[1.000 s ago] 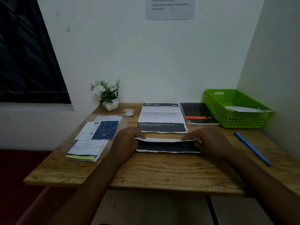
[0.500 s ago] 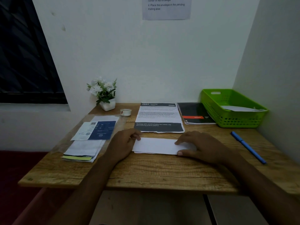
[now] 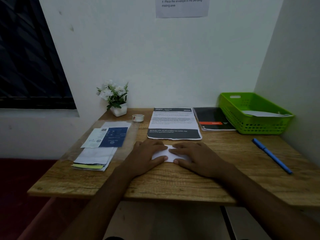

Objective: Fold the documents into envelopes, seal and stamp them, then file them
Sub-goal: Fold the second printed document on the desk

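Note:
A folded white document (image 3: pixel 166 155) lies on the wooden desk (image 3: pixel 173 186) in front of me, mostly covered by both hands. My left hand (image 3: pixel 147 156) presses flat on its left half and my right hand (image 3: pixel 195 157) presses flat on its right half, fingertips nearly meeting at the middle. Just behind lies another printed document (image 3: pixel 174 124) with a dark band at its bottom. A stack of envelopes and papers (image 3: pixel 102 146) sits at the left. A green basket (image 3: pixel 259 126) with a white sheet inside stands at the back right.
A roll of tape (image 3: pixel 138 117) and a small pot of white flowers (image 3: pixel 115 98) stand at the back left. A black notebook (image 3: pixel 213 118) lies beside the basket. A blue pen (image 3: pixel 271 155) lies at the right. An instruction sheet (image 3: pixel 181 6) hangs on the wall.
The document's upper flap has been folded down, hiding the dark printed band. Both hands have slid inward from the paper's ends to its middle and now press it flat.

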`<state>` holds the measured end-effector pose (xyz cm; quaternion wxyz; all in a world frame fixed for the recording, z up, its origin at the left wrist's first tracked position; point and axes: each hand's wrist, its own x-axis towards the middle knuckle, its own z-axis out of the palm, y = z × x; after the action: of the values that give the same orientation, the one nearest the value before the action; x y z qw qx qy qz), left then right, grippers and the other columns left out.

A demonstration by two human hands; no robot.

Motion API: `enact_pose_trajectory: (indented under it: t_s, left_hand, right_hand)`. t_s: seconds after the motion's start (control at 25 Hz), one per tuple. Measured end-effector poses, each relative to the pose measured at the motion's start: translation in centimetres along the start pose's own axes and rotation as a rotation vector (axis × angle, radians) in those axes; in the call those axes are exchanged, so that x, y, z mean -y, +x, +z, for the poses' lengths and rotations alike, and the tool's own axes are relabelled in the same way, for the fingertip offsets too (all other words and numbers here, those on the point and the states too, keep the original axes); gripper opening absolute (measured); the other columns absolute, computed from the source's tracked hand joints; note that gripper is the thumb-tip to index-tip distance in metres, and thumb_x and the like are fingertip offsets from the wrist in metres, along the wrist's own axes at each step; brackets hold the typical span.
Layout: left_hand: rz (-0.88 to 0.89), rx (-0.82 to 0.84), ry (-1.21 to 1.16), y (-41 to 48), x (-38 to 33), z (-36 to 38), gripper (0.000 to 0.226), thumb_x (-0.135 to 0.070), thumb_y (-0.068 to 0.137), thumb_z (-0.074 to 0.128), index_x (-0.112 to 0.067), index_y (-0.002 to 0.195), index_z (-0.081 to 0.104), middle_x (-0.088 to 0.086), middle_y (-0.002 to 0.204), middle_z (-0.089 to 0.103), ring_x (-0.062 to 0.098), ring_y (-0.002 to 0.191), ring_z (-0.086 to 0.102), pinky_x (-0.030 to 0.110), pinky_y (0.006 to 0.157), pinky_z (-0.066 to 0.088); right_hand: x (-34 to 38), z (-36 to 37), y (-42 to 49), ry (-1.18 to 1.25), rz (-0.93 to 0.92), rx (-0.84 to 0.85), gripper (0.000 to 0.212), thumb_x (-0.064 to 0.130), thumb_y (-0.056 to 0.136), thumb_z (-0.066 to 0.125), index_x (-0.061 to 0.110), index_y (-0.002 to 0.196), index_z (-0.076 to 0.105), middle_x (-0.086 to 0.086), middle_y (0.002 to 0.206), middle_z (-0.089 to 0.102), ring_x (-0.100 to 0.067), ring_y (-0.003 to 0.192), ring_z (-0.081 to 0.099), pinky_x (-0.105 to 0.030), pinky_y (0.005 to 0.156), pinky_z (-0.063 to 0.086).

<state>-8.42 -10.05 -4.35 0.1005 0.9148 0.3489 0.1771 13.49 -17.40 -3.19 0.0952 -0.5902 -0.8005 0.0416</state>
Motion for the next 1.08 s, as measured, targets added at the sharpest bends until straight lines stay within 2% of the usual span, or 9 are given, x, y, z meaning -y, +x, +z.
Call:
enact_pose_trajectory:
  t_s: [0.28, 0.44, 0.52, 0.6, 0.72, 1.08]
  left_hand:
    - [-0.063, -0.049, -0.010, -0.3, 0.7, -0.4, 0.047, -0.057, 0.083, 0.040, -0.035, 0.122, 0.056, -0.013, 0.128, 0.050, 0.007, 0.122, 0.039, 0.038, 0.099, 0.031]
    - [-0.082, -0.064, -0.033, -0.5, 1.0, -0.7, 0.049, -0.060, 0.081, 0.039, -0.034, 0.117, 0.058, -0.013, 0.126, 0.052, 0.007, 0.120, 0.040, 0.039, 0.098, 0.033]
    - [-0.093, -0.061, -0.043, -0.5, 1.0, -0.7, 0.047, -0.058, 0.081, 0.041, -0.034, 0.116, 0.058, -0.013, 0.126, 0.052, 0.007, 0.121, 0.040, 0.040, 0.099, 0.033]
    - [-0.099, -0.059, -0.050, -0.4, 0.8, -0.7, 0.045, -0.057, 0.080, 0.042, -0.033, 0.115, 0.058, -0.013, 0.125, 0.052, 0.007, 0.120, 0.040, 0.040, 0.099, 0.033]
    - [-0.103, -0.056, -0.060, -0.3, 0.8, -0.8, 0.046, -0.058, 0.079, 0.043, -0.033, 0.114, 0.059, -0.012, 0.124, 0.052, 0.006, 0.119, 0.041, 0.039, 0.099, 0.034]
    - [-0.079, -0.038, -0.112, -0.4, 1.1, -0.8, 0.042, -0.060, 0.078, 0.048, -0.037, 0.112, 0.057, -0.015, 0.122, 0.052, 0.003, 0.119, 0.040, 0.037, 0.102, 0.032]
  right_hand:
    - [-4.0, -1.5, -2.7, 0.023, 0.025, 0.052, 0.054, 0.063, 0.091, 0.033, 0.049, 0.143, 0.029, 0.028, 0.152, 0.024, 0.004, 0.138, 0.020, -0.037, 0.110, 0.016]
    - [-5.9, -1.9, -3.9, 0.029, 0.069, 0.028, 0.055, 0.063, 0.090, 0.032, 0.049, 0.143, 0.029, 0.030, 0.150, 0.023, 0.007, 0.139, 0.018, -0.033, 0.110, 0.012]
    - [-7.1, -1.8, -4.5, 0.054, 0.100, 0.000, 0.053, 0.065, 0.089, 0.035, 0.050, 0.140, 0.031, 0.030, 0.150, 0.026, 0.008, 0.138, 0.020, -0.033, 0.111, 0.012]
    - [-7.9, -1.5, -4.9, 0.085, 0.120, -0.038, 0.055, 0.069, 0.087, 0.037, 0.050, 0.139, 0.035, 0.029, 0.148, 0.030, 0.008, 0.138, 0.022, -0.039, 0.116, 0.016]
    - [-7.9, -1.2, -5.0, 0.096, 0.144, -0.078, 0.054, 0.064, 0.088, 0.040, 0.046, 0.139, 0.038, 0.026, 0.148, 0.036, 0.006, 0.138, 0.026, -0.046, 0.116, 0.020]
    - [-7.3, -1.5, -5.3, 0.097, 0.185, -0.165, 0.042, 0.048, 0.093, 0.048, 0.041, 0.135, 0.045, 0.019, 0.142, 0.046, -0.002, 0.131, 0.038, -0.043, 0.114, 0.024]
